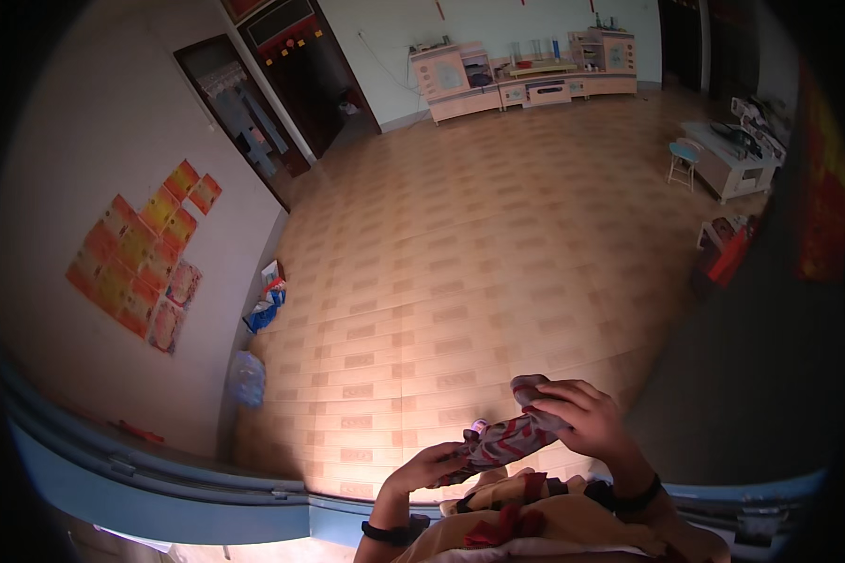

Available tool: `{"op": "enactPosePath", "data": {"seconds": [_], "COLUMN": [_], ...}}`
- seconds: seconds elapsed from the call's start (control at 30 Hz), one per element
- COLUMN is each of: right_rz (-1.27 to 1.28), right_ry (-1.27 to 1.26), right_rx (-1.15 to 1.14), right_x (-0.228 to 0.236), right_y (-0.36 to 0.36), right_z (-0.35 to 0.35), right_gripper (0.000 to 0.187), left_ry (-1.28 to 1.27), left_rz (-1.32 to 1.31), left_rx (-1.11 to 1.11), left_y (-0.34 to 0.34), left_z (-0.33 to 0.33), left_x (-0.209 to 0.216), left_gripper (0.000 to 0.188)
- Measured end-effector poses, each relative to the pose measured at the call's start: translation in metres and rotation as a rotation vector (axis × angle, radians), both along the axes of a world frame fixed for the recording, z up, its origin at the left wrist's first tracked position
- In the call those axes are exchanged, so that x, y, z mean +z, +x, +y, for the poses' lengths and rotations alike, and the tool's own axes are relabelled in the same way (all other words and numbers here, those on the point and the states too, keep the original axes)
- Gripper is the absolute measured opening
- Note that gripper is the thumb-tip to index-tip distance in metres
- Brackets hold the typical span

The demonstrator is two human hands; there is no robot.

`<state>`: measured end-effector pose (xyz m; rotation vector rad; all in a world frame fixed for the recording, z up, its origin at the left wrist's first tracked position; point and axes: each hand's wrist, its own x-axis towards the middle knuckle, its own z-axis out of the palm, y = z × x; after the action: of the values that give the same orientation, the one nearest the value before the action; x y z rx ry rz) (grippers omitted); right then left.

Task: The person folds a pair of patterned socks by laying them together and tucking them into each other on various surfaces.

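Observation:
A long, narrow grey cloth with red markings (505,443), shaped like a sock, stretches between my two hands in front of my body. My left hand (426,466) is closed around its lower left end. At the upper right, my right hand (580,415) has its fingers closed on the other end, and a rounded tip of the cloth sticks out past them. Beige clothing with a red bow (512,525) covers my body just below the cloth. A small purple and white object (479,425) shows behind the cloth; its kind is unclear.
A blue frame (197,511) runs along the near edge. By the left wall lie a clear plastic bag (247,379) and a blue and red bag (267,308). A long cabinet (535,89) stands at the far wall, with a stool (683,161) and white table (728,164) at right.

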<state>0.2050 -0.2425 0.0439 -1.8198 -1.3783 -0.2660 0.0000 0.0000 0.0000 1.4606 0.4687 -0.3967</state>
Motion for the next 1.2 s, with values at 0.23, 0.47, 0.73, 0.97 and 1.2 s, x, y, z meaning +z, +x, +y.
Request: {"op": "enactPosePath", "data": {"seconds": [0.23,0.47,0.73,0.97,1.2], "right_rz": [-0.122,-0.252,0.031,0.151,0.183], "right_ry": [0.005,-0.014,-0.099,-0.254,-0.324], "right_rx": [0.011,0.052,-0.123,-0.021,0.067], "right_x": [0.006,0.009,-0.036,-0.010,-0.013], "right_y": [0.132,0.242,0.451,0.594,0.733], "right_z": [0.167,0.327,0.435,0.622,0.770], "right_gripper": [0.045,0.039,0.047,0.043,0.041], "left_ry": [0.029,-0.077,0.062,0.120,0.092], "left_rz": [-0.324,-0.409,-0.316,-0.319,-0.289], "left_rx": [0.240,0.493,0.281,0.559,0.208], "left_y": [0.117,0.237,0.447,0.595,0.689], "left_z": [0.158,0.301,0.443,0.590,0.720], "left_x": [-0.012,-0.041,-0.024,0.013,-0.026], "left_gripper": [0.028,0.022,0.019,0.016,0.054]}}
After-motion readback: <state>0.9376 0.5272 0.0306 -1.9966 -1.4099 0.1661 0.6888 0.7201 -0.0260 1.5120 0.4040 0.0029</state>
